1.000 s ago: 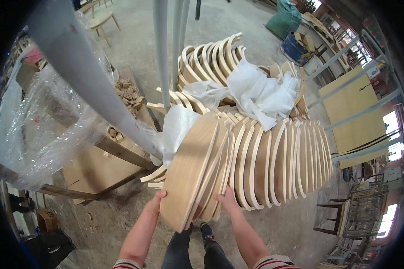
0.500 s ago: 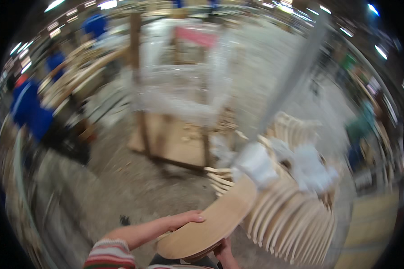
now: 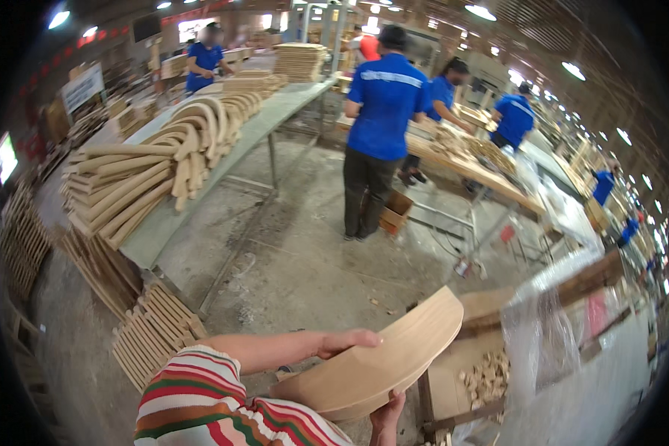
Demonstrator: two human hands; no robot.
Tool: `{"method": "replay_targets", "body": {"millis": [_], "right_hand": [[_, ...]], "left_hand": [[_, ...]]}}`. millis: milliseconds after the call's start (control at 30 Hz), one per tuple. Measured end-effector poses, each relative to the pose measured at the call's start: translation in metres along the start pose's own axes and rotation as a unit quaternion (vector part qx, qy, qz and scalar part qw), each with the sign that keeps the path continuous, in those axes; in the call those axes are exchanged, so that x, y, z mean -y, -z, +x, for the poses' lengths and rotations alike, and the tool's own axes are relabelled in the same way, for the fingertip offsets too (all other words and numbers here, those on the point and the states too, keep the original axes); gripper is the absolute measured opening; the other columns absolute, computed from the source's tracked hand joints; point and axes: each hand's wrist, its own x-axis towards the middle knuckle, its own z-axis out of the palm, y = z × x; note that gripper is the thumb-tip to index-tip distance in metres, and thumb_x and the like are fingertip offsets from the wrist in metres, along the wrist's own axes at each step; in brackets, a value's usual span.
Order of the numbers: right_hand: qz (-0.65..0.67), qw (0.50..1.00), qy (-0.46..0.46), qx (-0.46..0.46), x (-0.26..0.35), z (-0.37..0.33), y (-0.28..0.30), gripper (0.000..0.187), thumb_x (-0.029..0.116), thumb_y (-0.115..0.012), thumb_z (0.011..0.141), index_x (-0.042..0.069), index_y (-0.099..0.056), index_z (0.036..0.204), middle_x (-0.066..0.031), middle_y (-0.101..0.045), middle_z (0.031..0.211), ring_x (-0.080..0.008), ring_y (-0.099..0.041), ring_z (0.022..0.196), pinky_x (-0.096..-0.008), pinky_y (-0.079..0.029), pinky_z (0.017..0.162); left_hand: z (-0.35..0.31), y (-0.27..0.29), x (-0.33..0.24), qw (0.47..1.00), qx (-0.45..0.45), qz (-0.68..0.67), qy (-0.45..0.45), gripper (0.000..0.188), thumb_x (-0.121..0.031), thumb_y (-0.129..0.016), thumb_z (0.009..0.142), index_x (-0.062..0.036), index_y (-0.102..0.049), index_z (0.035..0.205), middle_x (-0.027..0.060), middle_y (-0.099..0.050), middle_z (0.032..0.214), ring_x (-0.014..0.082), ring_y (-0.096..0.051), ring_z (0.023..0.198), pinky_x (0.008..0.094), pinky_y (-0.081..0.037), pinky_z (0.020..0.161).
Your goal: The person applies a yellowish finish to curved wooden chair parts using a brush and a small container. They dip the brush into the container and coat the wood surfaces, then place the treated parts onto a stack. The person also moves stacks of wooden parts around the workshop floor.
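Note:
Both hands hold a curved, pale wooden panel (image 3: 383, 353) low in front of my body, tilted up toward the right. My left hand (image 3: 349, 342) is closed over its upper edge, with the thumb on the broad face. At the lower edge my right hand (image 3: 389, 411) grips it from below, the fingers partly hidden behind the wood. Whether more than one panel is held together cannot be made out here. The near end of the panel rests close to my striped top.
A long table (image 3: 256, 119) on the left bears curved wooden pieces (image 3: 137, 167). Slatted wood stacks (image 3: 160, 327) stand below it. People in blue shirts, one person (image 3: 383, 134) nearest, stand around a workbench (image 3: 476, 160). A plastic-wrapped frame (image 3: 550, 334) with wood offcuts (image 3: 487, 379) is at right.
My view has swung left, away from the stack of curved panels, to the tables and people. The wrapped frame now lies at the right edge. Both hands still hold the panel.

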Motion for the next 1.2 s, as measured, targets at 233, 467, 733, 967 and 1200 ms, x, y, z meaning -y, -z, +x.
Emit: {"method": "replay_targets", "body": {"millis": [233,467,733,967,1200], "right_hand": [[-0.084,0.991,-0.007,0.106,0.000,0.177,-0.156,0.071,0.037,-0.064,0.068,-0.001,-0.040,0.123,-0.0121,-0.052,0.113,-0.0249,-0.053,0.104,-0.0370,-0.046,0.086],[-0.083,0.953,-0.042,0.288,0.003,0.353,-0.301,0.063,0.027,-0.061,0.070,-0.004,-0.042,0.122,-0.0129,-0.055,0.111,-0.0250,-0.056,0.100,-0.0369,-0.047,0.085],[-0.112,0.840,-0.184,0.498,-0.065,0.460,-0.520,0.057,0.023,-0.056,0.070,-0.004,-0.043,0.119,-0.0138,-0.056,0.105,-0.0232,-0.058,0.095,-0.0343,-0.050,0.080],[-0.040,0.679,-0.410,0.608,-0.174,0.470,-0.708,0.069,0.038,-0.053,0.075,-0.002,-0.037,0.128,-0.0202,-0.052,0.118,-0.0311,-0.056,0.102,-0.0427,-0.047,0.087],[-0.020,0.621,-0.461,0.634,-0.248,0.485,-0.830,0.067,0.040,-0.051,0.075,0.000,-0.040,0.128,-0.0193,-0.053,0.118,-0.0307,-0.056,0.102,-0.0423,-0.047,0.087]], "left_hand": [[-0.063,0.095,-0.134,0.975,-0.162,-0.052,-0.142,0.069,-0.051,-0.053,0.080,-0.0027,-0.042,0.129,0.0126,-0.053,0.120,0.0194,-0.054,0.105,0.0346,-0.042,0.091],[-0.105,0.153,-0.247,0.903,-0.316,-0.080,-0.281,0.071,-0.053,-0.052,0.079,-0.0024,-0.043,0.128,0.0140,-0.054,0.118,0.0202,-0.055,0.102,0.0354,-0.043,0.089],[-0.171,0.177,-0.336,0.707,-0.555,-0.043,-0.436,0.064,-0.048,-0.056,0.080,-0.0034,-0.045,0.124,0.0138,-0.055,0.116,0.0218,-0.057,0.101,0.0354,-0.045,0.088],[-0.273,0.203,-0.442,0.609,-0.630,0.007,-0.482,0.065,-0.051,-0.053,0.081,-0.0049,-0.044,0.126,0.0130,-0.056,0.114,0.0217,-0.059,0.097,0.0345,-0.047,0.085],[-0.358,0.283,-0.516,0.576,-0.674,0.034,-0.462,0.064,-0.050,-0.054,0.080,-0.0044,-0.046,0.124,0.0122,-0.057,0.109,0.0204,-0.059,0.092,0.0349,-0.049,0.079]]}}
